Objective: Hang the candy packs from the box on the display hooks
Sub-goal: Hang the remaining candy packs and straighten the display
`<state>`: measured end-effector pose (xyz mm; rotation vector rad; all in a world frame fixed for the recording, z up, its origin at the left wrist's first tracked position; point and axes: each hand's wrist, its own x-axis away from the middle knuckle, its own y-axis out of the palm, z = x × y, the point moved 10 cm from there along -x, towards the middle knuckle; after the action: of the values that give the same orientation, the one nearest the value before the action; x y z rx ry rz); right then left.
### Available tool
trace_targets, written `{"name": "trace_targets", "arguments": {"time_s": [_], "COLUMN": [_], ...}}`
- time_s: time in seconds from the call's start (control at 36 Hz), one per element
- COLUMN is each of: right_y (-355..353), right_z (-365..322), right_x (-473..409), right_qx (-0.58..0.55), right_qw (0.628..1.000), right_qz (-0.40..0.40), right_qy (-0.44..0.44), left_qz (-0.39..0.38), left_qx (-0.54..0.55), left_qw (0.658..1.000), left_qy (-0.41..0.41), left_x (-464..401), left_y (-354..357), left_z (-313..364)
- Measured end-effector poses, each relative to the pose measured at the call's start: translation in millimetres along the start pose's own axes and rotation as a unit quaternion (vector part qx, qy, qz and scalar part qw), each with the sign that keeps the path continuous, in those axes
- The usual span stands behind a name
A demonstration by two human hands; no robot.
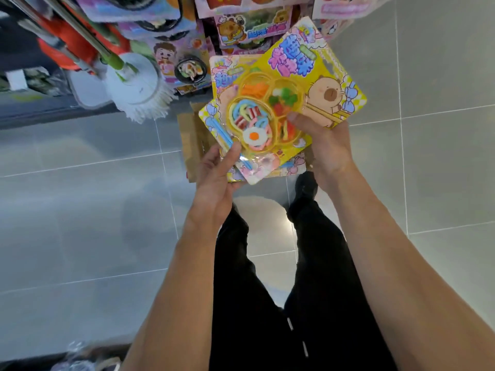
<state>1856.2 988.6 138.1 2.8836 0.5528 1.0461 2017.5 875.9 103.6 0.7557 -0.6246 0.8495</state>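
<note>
I hold a small stack of yellow candy packs (308, 73) above the brown cardboard box (191, 135) on the floor. The top pack shows a cartoon capybara and a clear blister with gummy shapes and a fried-egg candy. My left hand (217, 178) grips the stack's lower left corner, thumb on the front. My right hand (325, 145) grips the lower right edge, thumb on the blister. A second pack (223, 73) peeks out behind the top one. Similar packs (251, 25) hang on the display at the top of the view; the hooks themselves are hidden.
A white mop head (136, 84) with a green and metal handle leans at the upper left, beside orange plastic goods (69, 41). Grey floor tiles (80, 210) spread all around. My black trouser legs (267, 290) and a shoe are below the box.
</note>
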Motion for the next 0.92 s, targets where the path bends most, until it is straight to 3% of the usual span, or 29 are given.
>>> {"name": "trace_targets", "arguments": {"time_s": [0.25,0.53,0.72,0.81,0.92], "right_y": [11,2,14,29,55], "right_z": [-66,-113,-162,-194,-229], "right_x": [50,106,114,122,129], "right_qx": [-0.091,-0.201,-0.018,0.096,0.14], "right_qw": [0.995,0.979,0.997,0.986,0.966], "right_qz": [-0.041,0.004,-0.061,-0.098,-0.151], "right_qy": [0.01,0.025,-0.037,-0.099,-0.157], "left_qz": [-0.004,0.046,0.059,0.054,0.034], "left_qx": [-0.051,-0.075,-0.103,-0.148,-0.165], "left_qw": [0.999,0.993,0.99,0.984,0.98], "left_qy": [0.009,0.074,0.076,0.078,0.11], "left_x": [60,117,141,152,164], "left_y": [21,12,6,3,2], "left_z": [54,126,156,167,190]}}
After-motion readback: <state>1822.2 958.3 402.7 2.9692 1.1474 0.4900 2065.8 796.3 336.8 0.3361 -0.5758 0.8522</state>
